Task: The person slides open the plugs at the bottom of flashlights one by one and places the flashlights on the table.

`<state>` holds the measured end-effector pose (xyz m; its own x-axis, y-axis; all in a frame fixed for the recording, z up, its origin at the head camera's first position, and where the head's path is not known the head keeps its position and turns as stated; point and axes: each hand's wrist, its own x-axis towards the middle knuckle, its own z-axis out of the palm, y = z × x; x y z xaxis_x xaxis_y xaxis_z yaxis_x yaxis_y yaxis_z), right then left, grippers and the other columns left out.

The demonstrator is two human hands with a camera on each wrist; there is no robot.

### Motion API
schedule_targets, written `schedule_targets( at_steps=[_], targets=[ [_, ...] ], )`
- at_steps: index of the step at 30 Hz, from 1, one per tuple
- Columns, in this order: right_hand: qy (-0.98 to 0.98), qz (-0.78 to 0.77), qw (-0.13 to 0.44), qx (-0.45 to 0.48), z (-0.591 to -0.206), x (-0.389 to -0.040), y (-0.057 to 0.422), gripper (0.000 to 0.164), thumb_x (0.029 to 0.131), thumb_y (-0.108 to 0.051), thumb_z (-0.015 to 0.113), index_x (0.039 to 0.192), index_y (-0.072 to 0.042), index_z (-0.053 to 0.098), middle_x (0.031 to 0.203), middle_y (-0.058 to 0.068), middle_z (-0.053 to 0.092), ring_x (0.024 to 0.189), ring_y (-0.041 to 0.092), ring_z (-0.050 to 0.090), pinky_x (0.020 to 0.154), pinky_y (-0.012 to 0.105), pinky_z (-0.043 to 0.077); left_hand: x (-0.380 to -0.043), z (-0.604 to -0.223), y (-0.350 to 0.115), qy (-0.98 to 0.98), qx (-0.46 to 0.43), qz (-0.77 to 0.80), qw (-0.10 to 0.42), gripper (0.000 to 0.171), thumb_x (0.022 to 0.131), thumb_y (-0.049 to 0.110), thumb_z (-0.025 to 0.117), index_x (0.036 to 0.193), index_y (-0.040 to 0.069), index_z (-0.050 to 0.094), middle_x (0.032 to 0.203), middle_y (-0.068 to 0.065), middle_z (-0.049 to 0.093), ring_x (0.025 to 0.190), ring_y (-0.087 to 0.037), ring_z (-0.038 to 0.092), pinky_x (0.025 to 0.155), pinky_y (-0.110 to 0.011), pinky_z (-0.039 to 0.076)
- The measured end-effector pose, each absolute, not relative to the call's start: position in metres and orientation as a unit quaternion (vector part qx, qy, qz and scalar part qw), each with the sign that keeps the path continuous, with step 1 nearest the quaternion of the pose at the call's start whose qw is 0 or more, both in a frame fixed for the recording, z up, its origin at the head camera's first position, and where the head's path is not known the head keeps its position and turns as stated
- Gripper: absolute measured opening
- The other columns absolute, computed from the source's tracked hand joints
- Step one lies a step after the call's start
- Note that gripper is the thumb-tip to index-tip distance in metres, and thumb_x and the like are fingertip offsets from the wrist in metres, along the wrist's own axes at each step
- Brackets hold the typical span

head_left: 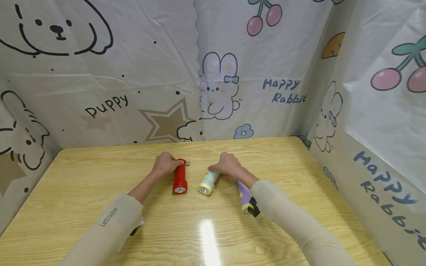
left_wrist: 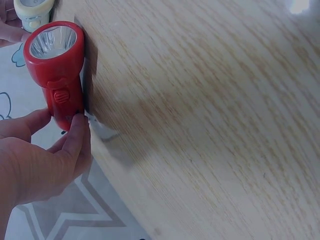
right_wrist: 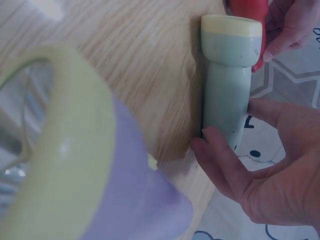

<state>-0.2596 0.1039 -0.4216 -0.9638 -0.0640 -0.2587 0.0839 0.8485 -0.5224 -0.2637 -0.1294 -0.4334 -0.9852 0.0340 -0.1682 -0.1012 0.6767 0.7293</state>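
My left hand (head_left: pixel 164 164) pinches the tail end of a red flashlight (head_left: pixel 180 179), whose lens faces the front of the table. In the left wrist view the thumb and fingers lie on either side of the red body, below its ribbed switch. A pale green flashlight (head_left: pixel 209 183) with a yellow rim is held at its tail by my right hand (head_left: pixel 227 164), thumb on one side and fingers on the other. Nearer the right forearm lies a purple flashlight (head_left: pixel 244 194) with a yellow rim, partly covered by the wrist camera and sleeve; it looms large in the right wrist view.
The flashlights are on a light wood-grain table (head_left: pixel 100 184). Its back edge meets a white curtain (head_left: pixel 159 74) printed with cartoon animals, and another printed curtain (head_left: pixel 376 122) stands along the right side. A bright light reflection shows near the front middle.
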Motion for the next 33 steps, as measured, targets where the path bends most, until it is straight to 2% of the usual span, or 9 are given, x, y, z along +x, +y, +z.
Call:
schedule_targets(
  at_steps=[11,22,33],
  targets=[
    [0.95,-0.281,0.133,-0.007,-0.421,-0.262,0.098,0.037,0.082,-0.027,0.083,0.085,-0.001,0.057,0.076,0.011,0.06,0.065,0.029,0.068,0.059,0.035,0.059,-0.263,-0.434,-0.128,0.909,-0.027,0.406,0.087,0.029,0.094,0.015,0.066,0.072,-0.005,0.068,0.06,-0.005,0.054,0.055,-0.014,0.045,0.049,-0.02,0.038],
    [0.957,-0.248,0.148,-0.019,-0.416,-0.265,0.093,0.028,0.08,-0.017,0.081,0.084,-0.002,0.057,0.074,0.011,0.06,0.066,0.027,0.068,0.062,0.035,0.059,-0.266,-0.437,-0.127,0.915,-0.015,0.396,0.079,0.031,0.092,0.017,0.069,0.068,-0.003,0.068,0.053,0.0,0.047,0.05,-0.012,0.042,0.046,-0.021,0.034],
    [0.95,-0.271,0.154,0.0,-0.42,-0.262,0.094,0.036,0.082,-0.026,0.083,0.087,0.0,0.058,0.075,0.012,0.063,0.067,0.028,0.07,0.062,0.035,0.06,-0.266,-0.436,-0.13,0.911,-0.021,0.403,0.081,0.034,0.093,0.015,0.067,0.065,-0.003,0.064,0.054,0.0,0.045,0.051,-0.012,0.041,0.048,-0.021,0.034]
  ],
)
